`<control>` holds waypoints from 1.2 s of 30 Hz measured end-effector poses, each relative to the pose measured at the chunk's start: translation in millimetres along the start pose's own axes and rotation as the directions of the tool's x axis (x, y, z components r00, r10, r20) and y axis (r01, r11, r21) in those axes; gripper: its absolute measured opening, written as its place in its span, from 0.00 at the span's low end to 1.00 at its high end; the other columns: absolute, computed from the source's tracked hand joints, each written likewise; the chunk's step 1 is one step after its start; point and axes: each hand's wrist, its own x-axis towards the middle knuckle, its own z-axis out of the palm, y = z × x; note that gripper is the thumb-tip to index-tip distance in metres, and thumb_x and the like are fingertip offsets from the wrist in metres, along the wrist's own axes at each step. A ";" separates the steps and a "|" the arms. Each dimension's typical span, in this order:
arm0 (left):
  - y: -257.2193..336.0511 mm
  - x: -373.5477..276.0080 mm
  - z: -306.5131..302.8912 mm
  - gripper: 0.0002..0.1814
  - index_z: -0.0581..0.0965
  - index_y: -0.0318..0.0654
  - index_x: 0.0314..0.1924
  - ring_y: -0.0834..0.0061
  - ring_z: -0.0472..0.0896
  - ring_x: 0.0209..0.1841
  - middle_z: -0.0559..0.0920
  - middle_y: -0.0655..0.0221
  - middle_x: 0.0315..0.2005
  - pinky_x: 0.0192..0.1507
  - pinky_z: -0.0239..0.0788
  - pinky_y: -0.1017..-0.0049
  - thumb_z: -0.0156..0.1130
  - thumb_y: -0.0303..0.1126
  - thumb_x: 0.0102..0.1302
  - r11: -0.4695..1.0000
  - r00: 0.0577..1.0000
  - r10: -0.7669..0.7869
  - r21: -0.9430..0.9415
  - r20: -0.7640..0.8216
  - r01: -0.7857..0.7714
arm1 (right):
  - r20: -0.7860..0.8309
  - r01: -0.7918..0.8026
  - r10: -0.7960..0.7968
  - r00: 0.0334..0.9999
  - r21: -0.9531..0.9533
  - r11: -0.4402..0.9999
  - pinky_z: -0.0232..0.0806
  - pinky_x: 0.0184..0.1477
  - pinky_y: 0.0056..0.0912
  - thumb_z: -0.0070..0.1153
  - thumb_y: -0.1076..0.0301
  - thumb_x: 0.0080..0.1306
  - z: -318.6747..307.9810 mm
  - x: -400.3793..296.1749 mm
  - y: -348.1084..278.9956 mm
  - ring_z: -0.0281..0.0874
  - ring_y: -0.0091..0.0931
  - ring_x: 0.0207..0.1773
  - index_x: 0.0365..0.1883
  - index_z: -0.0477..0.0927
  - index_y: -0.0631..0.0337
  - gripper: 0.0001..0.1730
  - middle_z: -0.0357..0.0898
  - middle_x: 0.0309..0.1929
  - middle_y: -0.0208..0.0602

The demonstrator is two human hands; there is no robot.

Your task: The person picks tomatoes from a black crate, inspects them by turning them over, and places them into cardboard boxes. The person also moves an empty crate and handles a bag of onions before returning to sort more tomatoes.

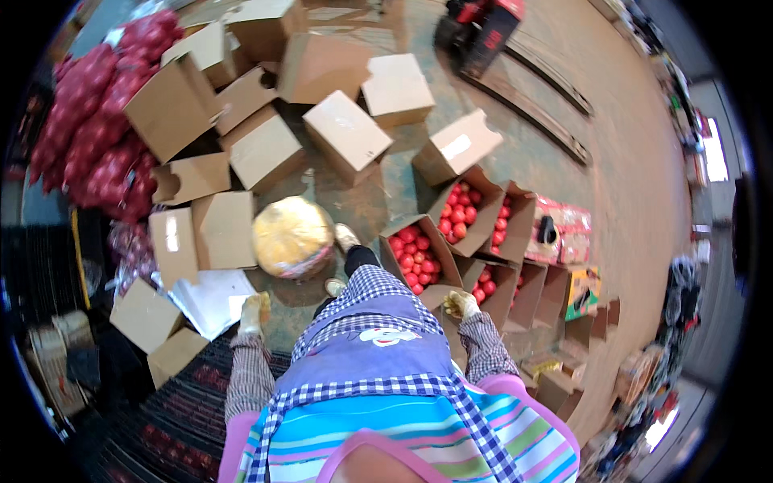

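Observation:
My left hand (255,311), in a pale glove with yellowed fingers, hangs beside white sheets (208,302). Nothing shows in it. On the other side, my gloved right hand (462,303) has loosely curled fingers over the near edge of a cardboard box. Whether it touches that edge I cannot tell. Just ahead of it stands an open cardboard box (444,256) filled with red round fruit (415,258). Another box of red fruit (460,211) stands behind. Before my feet sits a round, plastic-wrapped yellow bundle (292,236), like a stool.
Cardboard boxes (347,130) lie scattered ahead. Red mesh sacks (99,121) are piled at the far left. A pallet truck (489,45) stands at the back, its forks pointing right. Slatted black machinery (163,416) with dark red produce runs along my left. More boxes (543,290) line my right.

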 end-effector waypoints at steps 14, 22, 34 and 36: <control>170.5 120.6 247.4 0.29 0.67 0.36 0.54 0.58 0.67 0.54 0.67 0.49 0.52 0.53 0.61 0.67 0.59 0.31 0.50 0.661 0.953 0.207 0.687 0.221 -0.302 | -0.216 0.177 -0.223 0.950 -0.216 0.960 0.60 0.19 0.32 0.50 0.59 0.57 -32.4 159.3 -70.8 0.68 0.31 0.16 0.21 0.73 0.58 0.12 0.71 0.16 0.37; 231.1 218.4 392.0 0.64 0.40 0.50 0.67 0.47 0.47 0.65 0.44 0.52 0.65 0.63 0.44 0.55 0.74 0.33 0.35 0.204 0.982 0.137 0.966 0.130 -0.156 | -0.327 0.514 -0.522 0.788 -0.116 0.850 0.69 0.37 0.24 0.56 0.72 0.56 -88.6 361.3 -405.2 0.71 0.24 0.42 0.50 0.65 0.62 0.23 0.69 0.49 0.40; 176.9 340.2 420.3 0.38 0.46 0.63 0.66 0.55 0.53 0.65 0.47 0.63 0.66 0.59 0.49 0.46 0.47 0.28 0.59 -0.231 0.878 0.292 0.919 0.380 -0.321 | -0.211 0.173 -0.362 0.908 -0.599 0.782 0.65 0.31 0.27 0.66 0.49 0.49 -99.0 401.1 -456.5 0.68 0.23 0.29 0.51 0.67 0.70 0.40 0.75 0.32 0.37; 181.0 336.9 422.6 0.38 0.46 0.61 0.67 0.55 0.54 0.65 0.47 0.63 0.66 0.58 0.51 0.45 0.47 0.28 0.58 -0.272 0.861 0.361 0.924 0.357 -0.269 | -0.121 0.086 -0.205 0.971 -0.627 0.774 0.65 0.32 0.28 0.66 0.48 0.48 -111.3 390.6 -441.9 0.69 0.24 0.30 0.47 0.70 0.69 0.38 0.76 0.34 0.37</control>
